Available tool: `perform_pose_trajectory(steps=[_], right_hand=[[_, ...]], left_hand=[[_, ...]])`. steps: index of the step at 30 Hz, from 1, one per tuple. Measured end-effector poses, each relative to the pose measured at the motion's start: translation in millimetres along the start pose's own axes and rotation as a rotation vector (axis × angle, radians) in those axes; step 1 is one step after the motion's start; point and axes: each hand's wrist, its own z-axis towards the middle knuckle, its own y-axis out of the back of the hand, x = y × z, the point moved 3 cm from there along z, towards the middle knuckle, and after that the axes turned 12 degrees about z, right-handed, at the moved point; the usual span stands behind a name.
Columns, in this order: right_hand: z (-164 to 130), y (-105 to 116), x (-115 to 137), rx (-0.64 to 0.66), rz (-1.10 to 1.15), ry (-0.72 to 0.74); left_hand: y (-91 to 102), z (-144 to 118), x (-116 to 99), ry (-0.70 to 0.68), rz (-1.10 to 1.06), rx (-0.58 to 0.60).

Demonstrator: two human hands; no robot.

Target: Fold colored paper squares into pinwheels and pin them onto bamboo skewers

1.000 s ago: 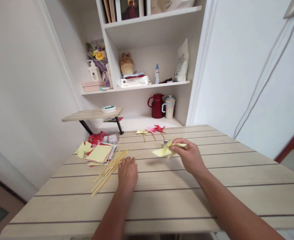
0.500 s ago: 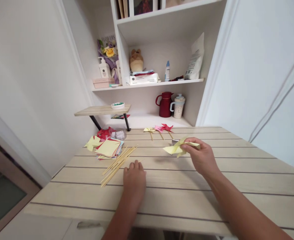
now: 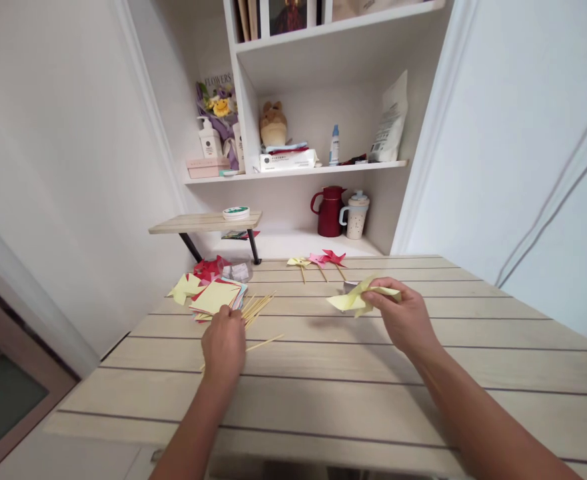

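Note:
My right hand [image 3: 404,313] pinches a pale yellow paper pinwheel [image 3: 348,300] above the table; no stick shows on it. Curled over the pile of thin wooden sticks [image 3: 258,308] is my left hand [image 3: 224,347], its fingertips hidden beneath it. Whether those fingers grip a stick is not visible. One single stick [image 3: 266,342] lies apart, just right of the left hand. Beyond the hand sits a stack of coloured paper squares [image 3: 216,295], yellow on top. A small item, partly covered by the held pinwheel, lies behind it.
Three finished pinwheels on sticks, yellow [image 3: 298,262], pink [image 3: 318,259] and red [image 3: 334,257], lie at the back. Left are a yellow paper shape [image 3: 185,288], red paper pieces [image 3: 207,269] and a clear box [image 3: 237,270]. A small raised shelf [image 3: 198,223], red jug [image 3: 330,212] and cup [image 3: 356,217] stand behind.
My left hand has moved left and away from me onto the stick pile. A lone stick now shows where that hand was. My right hand stays nearly still with the yellow pinwheel.

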Motion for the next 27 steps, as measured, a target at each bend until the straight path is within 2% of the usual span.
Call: perform_pose_trajectory(steps=[3,9,17,27], right_hand=[[0.1,-0.4,0.9,0.001,-0.012,-0.003],[-1.1,-3.1,3.2,0.003,0.022,-0.005],[0.3,-1.9,2.5,-0.019,0.043,-0.008],[-1.3,-6.3,8.8,-0.015,0.074,-0.015]], left_hand=[[-4.8,9.4,3.8,-0.029,0.029,0.043],[-14.7,11.8,3.8,-0.077,0.024,0.146],[-12.2,9.4,6.0,-0.052,0.032,0.124],[10.4,-11.3,-4.2,-0.046,-0.104,0.056]])
